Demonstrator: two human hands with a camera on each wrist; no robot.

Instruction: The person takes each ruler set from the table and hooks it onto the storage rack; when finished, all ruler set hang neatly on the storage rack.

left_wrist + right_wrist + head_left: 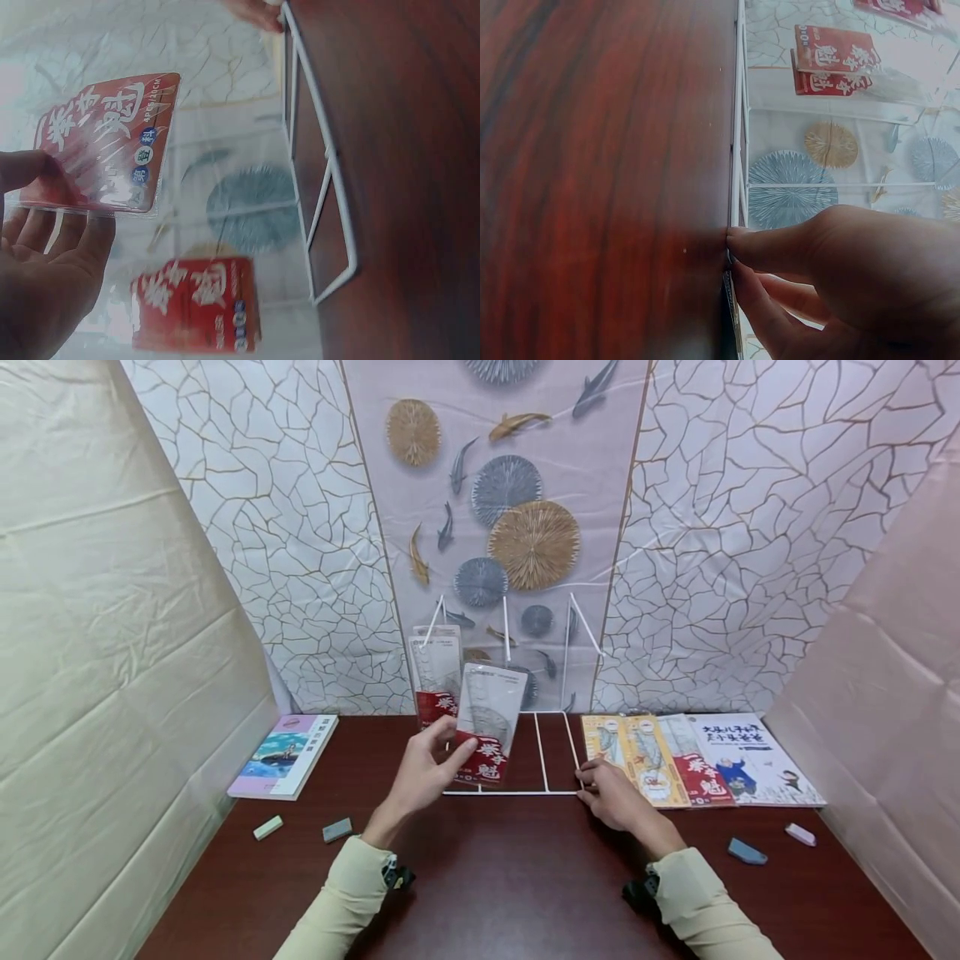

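Apparently for steadiness, the right hand [615,795] pinches a white wire rack [517,792]; the left hand [422,770] pinches a flat red-and-clear plastic packet [489,720].

Held packet [491,718] was red and clear.
Rack [517,792] was white; yellow packets [651,756] right of it, gold-and-grey-patterned panel [592,510] behind.

Glossy reddish-brown table [510,877], white gold-veined backdrop [720,543], pinkish fish-patterned centre panel [495,510], creased cream side drapes [97,652]
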